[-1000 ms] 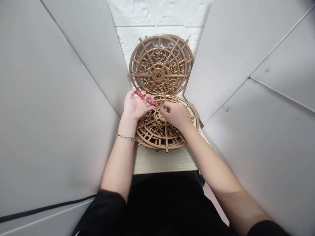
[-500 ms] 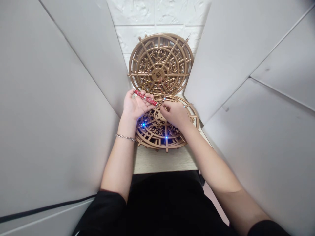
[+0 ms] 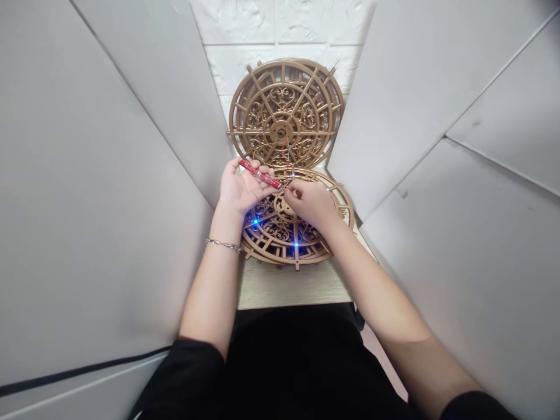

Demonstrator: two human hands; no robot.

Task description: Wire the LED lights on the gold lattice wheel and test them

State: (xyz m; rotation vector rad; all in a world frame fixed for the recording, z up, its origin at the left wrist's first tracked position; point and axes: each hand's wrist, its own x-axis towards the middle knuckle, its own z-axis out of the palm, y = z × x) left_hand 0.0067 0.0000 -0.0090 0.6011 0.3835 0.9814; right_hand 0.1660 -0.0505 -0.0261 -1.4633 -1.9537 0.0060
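Observation:
A round gold filigree wheel (image 3: pixel 280 248) lies flat on the narrow table, with small blue lights (image 3: pixel 255 221) glowing on it. My left hand (image 3: pixel 238 189) is palm up over its left part, fingers curled round a slim red pen-like stick (image 3: pixel 259 173). My right hand (image 3: pixel 312 204) rests over the wheel's hub, its fingers pinched together near the stick's tip; what they pinch is too small to make out. A second, matching gold wheel (image 3: pixel 286 114) stands upright behind, leaning against the white wall.
Grey partition panels (image 3: pixel 109 192) (image 3: pixel 437 175) close in tightly on both sides. A strip of pale wooden tabletop (image 3: pixel 293 289) shows in front of the flat wheel. My lap in black clothing (image 3: pixel 297 361) fills the bottom.
Blue lights came on along the flat wheel between one second and half a second ago and stay lit. Both hands have barely shifted.

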